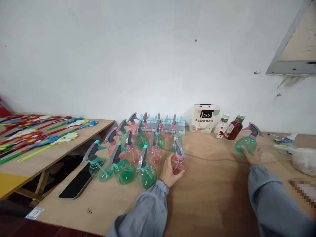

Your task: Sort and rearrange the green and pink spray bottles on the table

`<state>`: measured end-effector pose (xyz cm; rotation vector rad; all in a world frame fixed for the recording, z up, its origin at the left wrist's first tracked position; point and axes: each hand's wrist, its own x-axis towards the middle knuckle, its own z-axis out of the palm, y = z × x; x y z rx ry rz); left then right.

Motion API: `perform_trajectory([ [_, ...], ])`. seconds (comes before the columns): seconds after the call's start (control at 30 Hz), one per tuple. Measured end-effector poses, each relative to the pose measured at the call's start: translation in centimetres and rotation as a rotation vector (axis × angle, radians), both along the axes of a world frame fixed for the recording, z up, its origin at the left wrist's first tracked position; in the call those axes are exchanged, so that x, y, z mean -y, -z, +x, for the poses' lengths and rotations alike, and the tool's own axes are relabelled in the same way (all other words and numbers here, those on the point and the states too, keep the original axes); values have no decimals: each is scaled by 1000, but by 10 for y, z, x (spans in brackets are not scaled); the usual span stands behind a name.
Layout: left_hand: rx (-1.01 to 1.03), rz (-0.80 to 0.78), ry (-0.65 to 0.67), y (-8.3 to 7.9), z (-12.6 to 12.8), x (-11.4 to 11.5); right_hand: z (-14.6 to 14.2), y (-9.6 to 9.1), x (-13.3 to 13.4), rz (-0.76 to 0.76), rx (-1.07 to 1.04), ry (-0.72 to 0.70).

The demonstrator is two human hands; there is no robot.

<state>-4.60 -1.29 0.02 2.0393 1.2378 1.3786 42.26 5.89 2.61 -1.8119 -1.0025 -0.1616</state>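
Note:
My left hand [170,171] is wrapped round a pink spray bottle [178,159] with a grey trigger, at the right edge of a cluster of several green and pink spray bottles [133,151] standing on the wooden table [212,194]. My right hand [253,156] reaches far right and grips the base of a lone green spray bottle [247,141] with a pink collar and grey trigger. Both sleeves are grey-blue.
A dark phone [77,184] lies left of the bottles. A small paper bag [204,118], a white bottle [222,125] and a brown drink bottle [234,127] stand by the wall. Light-blue trays [170,122] sit behind the cluster. A plastic bag [304,159] lies far right; colourful hand-clappers [41,131] cover the left table.

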Motion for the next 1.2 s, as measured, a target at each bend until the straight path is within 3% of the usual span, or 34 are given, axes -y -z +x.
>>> perform_trajectory([
  [0.07, 1, 5, -11, 1, 2, 1, -23, 4, 11, 122, -116, 19],
  [0.13, -2, 4, -41, 2, 6, 4, -59, 9, 23, 270, -102, -51],
  [0.23, -33, -18, -94, 4, 14, 11, -131, 13, 43, 257, -56, -253],
  [0.37, -77, -49, -40, 4, 23, 22, -224, 1, 66, 35, -149, -1106],
  [0.43, -71, -46, 45, 2, 25, 26, -255, -12, 71, -48, -253, -1367],
  [0.5, -43, -31, 108, 1, 26, 27, -273, -25, 71, -136, -324, -1513],
  [0.67, 1, -11, 152, -3, 23, 30, -279, -41, 65, -226, -400, -1563],
  [0.83, 232, 20, 27, -5, 20, 30, -272, -32, 60, -194, -714, -1528],
  [1.0, 516, -57, -205, -9, 25, 0, -269, -17, 57, -74, -855, -1562],
  [1.2, 415, 30, -333, -19, 34, -39, -276, -13, 63, -70, -817, -1530],
])
